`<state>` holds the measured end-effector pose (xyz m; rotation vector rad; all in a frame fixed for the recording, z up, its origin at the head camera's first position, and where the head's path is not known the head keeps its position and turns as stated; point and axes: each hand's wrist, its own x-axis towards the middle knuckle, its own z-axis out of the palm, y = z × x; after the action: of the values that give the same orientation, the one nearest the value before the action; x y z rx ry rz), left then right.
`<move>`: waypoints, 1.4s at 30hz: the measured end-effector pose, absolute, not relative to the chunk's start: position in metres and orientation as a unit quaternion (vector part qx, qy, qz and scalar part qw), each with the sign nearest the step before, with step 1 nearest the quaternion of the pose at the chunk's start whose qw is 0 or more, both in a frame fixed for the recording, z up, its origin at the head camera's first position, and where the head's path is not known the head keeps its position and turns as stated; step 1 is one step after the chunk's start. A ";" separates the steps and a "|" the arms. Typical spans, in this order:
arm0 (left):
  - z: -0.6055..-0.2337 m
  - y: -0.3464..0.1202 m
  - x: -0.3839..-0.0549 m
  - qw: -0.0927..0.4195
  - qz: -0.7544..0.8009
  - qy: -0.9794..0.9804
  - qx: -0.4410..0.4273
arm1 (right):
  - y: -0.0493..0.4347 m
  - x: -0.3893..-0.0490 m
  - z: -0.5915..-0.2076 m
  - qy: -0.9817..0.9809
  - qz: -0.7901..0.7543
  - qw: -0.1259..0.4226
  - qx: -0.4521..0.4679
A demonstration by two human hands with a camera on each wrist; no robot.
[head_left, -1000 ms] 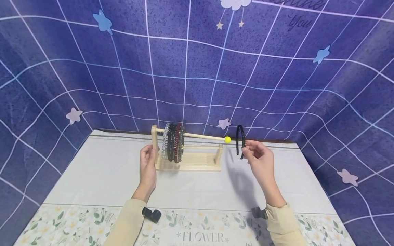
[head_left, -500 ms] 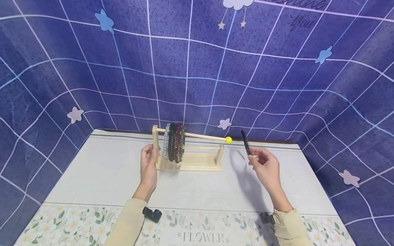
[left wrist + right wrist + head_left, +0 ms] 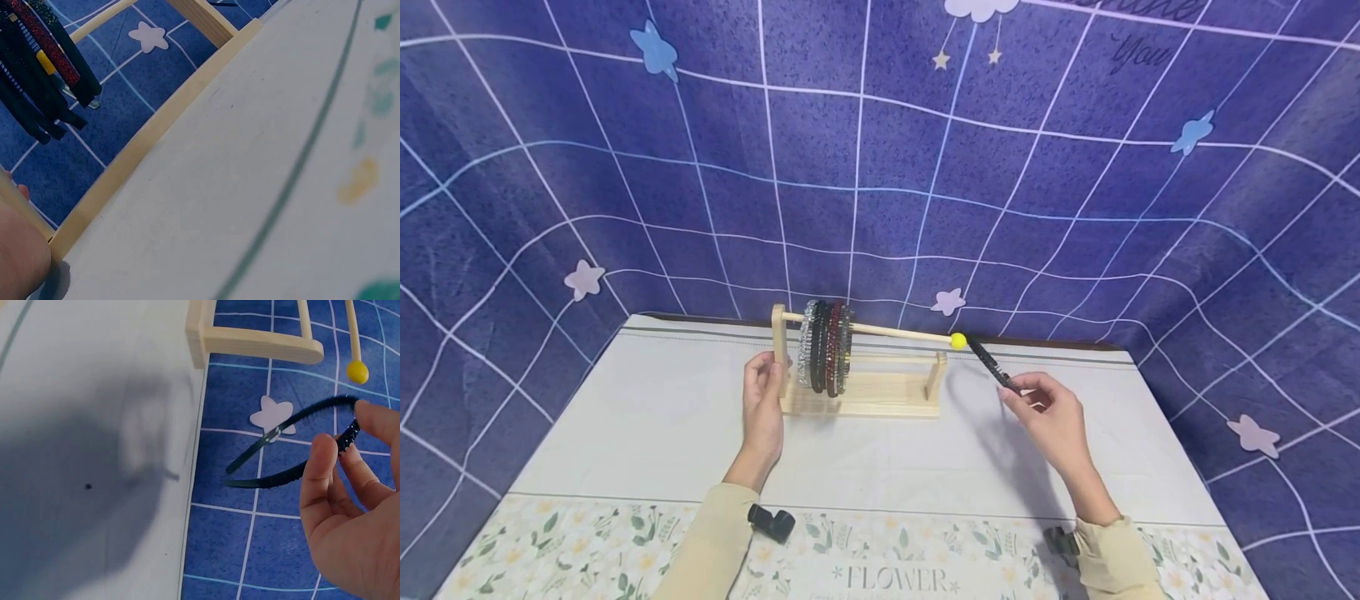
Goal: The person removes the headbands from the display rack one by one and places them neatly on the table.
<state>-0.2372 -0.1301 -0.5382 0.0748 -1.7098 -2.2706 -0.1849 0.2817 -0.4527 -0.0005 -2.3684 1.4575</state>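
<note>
A black headband (image 3: 988, 362) is pinched between the thumb and fingers of my right hand (image 3: 1051, 421). In the head view its far end slants up toward the yellow ball (image 3: 958, 341) that tips a wooden rod. The right wrist view shows the headband's (image 3: 265, 482) two open ends pointing away from the hand, with small teeth inside. My left hand (image 3: 763, 408) grips the left upright of a wooden headband stand (image 3: 857, 407), thumb in front. Several headbands (image 3: 818, 350), silver, black, dark red and grey, hang together on the rod's left part.
A lower wooden bar (image 3: 895, 359) runs to a short right post (image 3: 935, 375) on the stand. The table (image 3: 647, 425) has a white cloth with a floral front strip. A purple-blue curtain (image 3: 880, 150) with stars surrounds the back and sides.
My right hand has moved right and slightly down, turning the headband from a visible loop to edge-on, then tilting its top left toward the yellow ball. The left hand keeps its hold on the stand.
</note>
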 end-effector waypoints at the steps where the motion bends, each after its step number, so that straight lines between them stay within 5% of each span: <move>1: -0.538 -0.130 -0.237 0.148 -0.789 -0.596 0.026 | 0.283 -0.184 -0.454 -0.840 0.512 0.181 -0.008; 42: -0.539 -0.131 -0.237 0.140 -0.789 -0.598 0.023 | 0.331 -0.203 -0.499 -0.879 0.445 0.094 0.144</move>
<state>-0.2372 -0.1307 -0.5388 0.0677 -1.7281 -2.2796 -0.2031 0.3306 -0.4990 0.4282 -2.6061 1.3213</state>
